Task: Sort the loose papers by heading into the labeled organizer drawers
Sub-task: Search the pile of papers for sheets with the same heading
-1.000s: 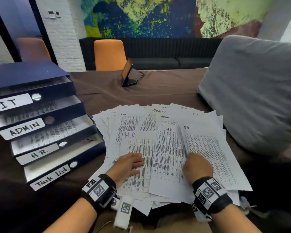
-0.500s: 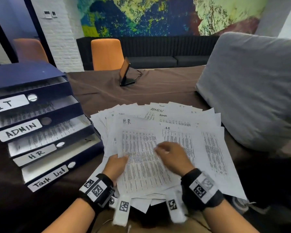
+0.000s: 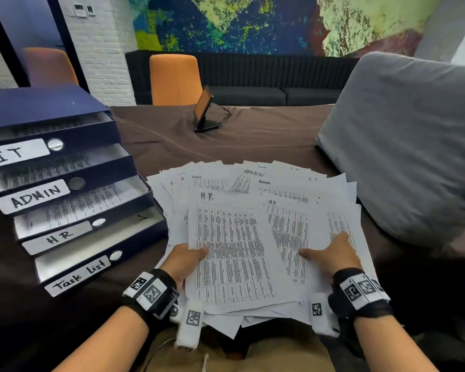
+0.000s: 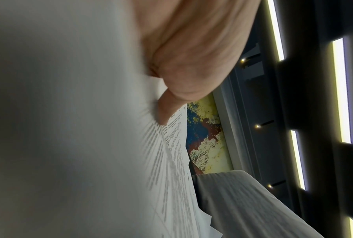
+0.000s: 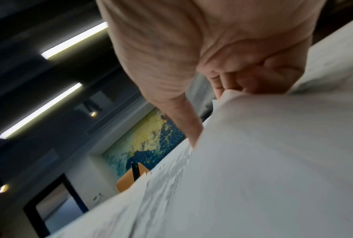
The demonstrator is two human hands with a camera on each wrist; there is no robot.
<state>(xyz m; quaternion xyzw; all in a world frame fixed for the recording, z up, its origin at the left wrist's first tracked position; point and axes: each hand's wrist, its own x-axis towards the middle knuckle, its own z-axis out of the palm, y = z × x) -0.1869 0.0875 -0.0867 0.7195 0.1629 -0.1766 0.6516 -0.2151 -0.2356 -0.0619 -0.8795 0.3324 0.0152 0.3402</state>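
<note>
Paper sort — H.R sheet in hand

The organizer [image 3: 65,189] stood left of the fanned papers [image 3: 279,183] on the table [image 3: 253,140]; my left hand [image 3: 184,260] pinched the H.R sheet [image 3: 231,248] — my right hand [image 3: 333,255] lay flat on the papers, fingers spread.

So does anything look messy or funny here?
The papers lie fanned in a messy heap, with Admin, IT and H.R headings mixed. The left hand holds an H.R sheet. Nothing looks torn or spilled.
</note>
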